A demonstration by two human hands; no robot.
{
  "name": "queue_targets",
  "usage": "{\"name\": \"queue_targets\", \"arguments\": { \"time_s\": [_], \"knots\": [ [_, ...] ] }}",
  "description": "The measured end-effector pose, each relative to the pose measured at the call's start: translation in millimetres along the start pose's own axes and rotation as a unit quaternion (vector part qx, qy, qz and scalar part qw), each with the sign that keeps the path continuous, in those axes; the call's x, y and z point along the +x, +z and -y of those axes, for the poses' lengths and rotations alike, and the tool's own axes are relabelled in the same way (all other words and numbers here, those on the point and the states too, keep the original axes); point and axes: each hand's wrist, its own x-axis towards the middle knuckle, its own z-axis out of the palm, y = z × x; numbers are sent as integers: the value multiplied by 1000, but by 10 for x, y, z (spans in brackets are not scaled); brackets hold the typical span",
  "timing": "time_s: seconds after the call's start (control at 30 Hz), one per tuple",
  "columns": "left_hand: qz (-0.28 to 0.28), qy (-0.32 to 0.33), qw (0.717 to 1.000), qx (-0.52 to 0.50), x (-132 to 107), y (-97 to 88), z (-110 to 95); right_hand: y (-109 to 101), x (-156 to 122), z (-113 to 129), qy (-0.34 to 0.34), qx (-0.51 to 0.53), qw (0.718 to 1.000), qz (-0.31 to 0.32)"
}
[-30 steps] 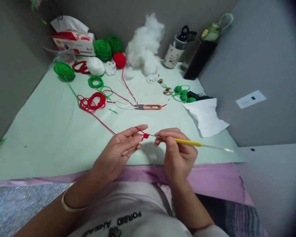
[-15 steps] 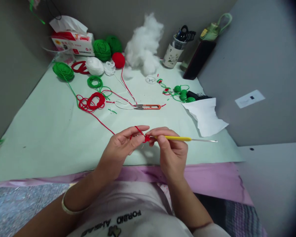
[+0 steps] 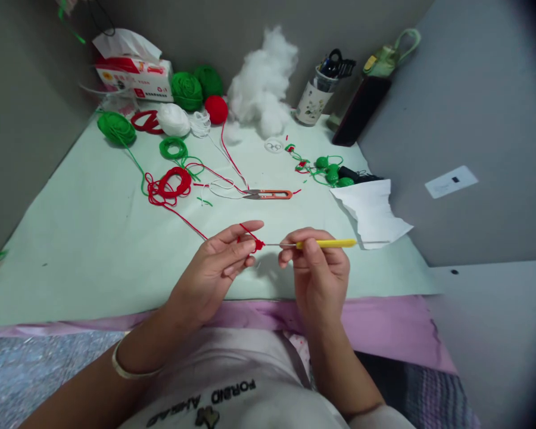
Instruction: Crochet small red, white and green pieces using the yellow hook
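Between its thumb and fingers, my left hand pinches a small red crochet piece. Red yarn runs from a loose red coil on the table up over the left index finger. My right hand grips a crochet hook by its yellow handle. The hook's thin metal shaft points left, and its tip meets the red piece. Orange-handled thread snips lie on the table beyond both hands.
At the back stand a tissue pack, green yarn balls, white stuffing, a pen cup and a green-topped bottle. White paper lies on the right, near green beads. Grey partitions enclose the table.
My right hand has moved right and slightly up with the hook, baring more shaft between it and the red piece. My left hand has shifted slightly left with the piece.
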Motion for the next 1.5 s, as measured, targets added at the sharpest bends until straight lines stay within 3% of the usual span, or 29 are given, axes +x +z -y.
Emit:
{"name": "queue_targets", "arguments": {
  "time_s": [0.07, 0.13, 0.23, 0.3, 0.37, 0.47, 0.57, 0.63, 0.7, 0.77, 0.83, 0.9, 0.97, 1.07, 1.13, 1.33, 1.5],
  "knots": [
    [-7, 48, 998, 32, -13, 27, 37, 15, -12, -2, -33, -37, 998, 35],
    [-11, 80, 995, 54, -27, 50, 78, 39, -49, -22, -125, -134, 981, 57],
    [-6, 57, 996, 63, -37, 56, 101, 63, -96, -57, -209, -200, 955, 60],
    [0, 28, 997, 69, -34, 45, 85, 53, -94, -67, -167, -143, 975, 43],
    [4, 13, 997, 77, -28, 33, 54, 25, -65, -63, -79, -54, 995, 37],
    [2, 15, 996, 84, -23, 22, 15, -26, -21, -37, 15, 38, 998, 50],
    [-7, 23, 995, 98, -29, 8, 12, -58, -32, 2, 3, 12, 998, 56],
    [-14, 37, 993, 114, -36, -7, 32, -70, -69, 19, -69, -63, 994, 65],
    [-16, 57, 991, 117, -44, -20, 56, -78, -112, 23, -169, -174, 965, 99],
    [-7, 67, 993, 94, -52, -23, 71, -83, -147, 15, -253, -289, 913, 136],
    [6, 43, 998, 55, -58, -16, 70, -84, -164, 4, -287, -350, 879, 146],
    [18, -13, 1000, 19, -59, -5, 55, -80, -158, 2, -272, -323, 898, 125],
    [26, -55, 998, -2, -55, 5, 37, -68, -131, 7, -211, -227, 948, 77],
    [21, -41, 999, -2, -46, 14, 22, -40, -73, 8, -83, -40, 995, 36],
    [9, -10, 1000, 17, -43, 20, 25, -25, -42, -7, -32, 27, 998, 40],
    [14, 17, 998, 61, -54, 44, 71, -22, -24, -42, 25, 69, 996, 50],
    [23, 29, 998, 51, -52, 64, 120, 6, -27, -42, -32, -3, 998, 62]
  ]
}}
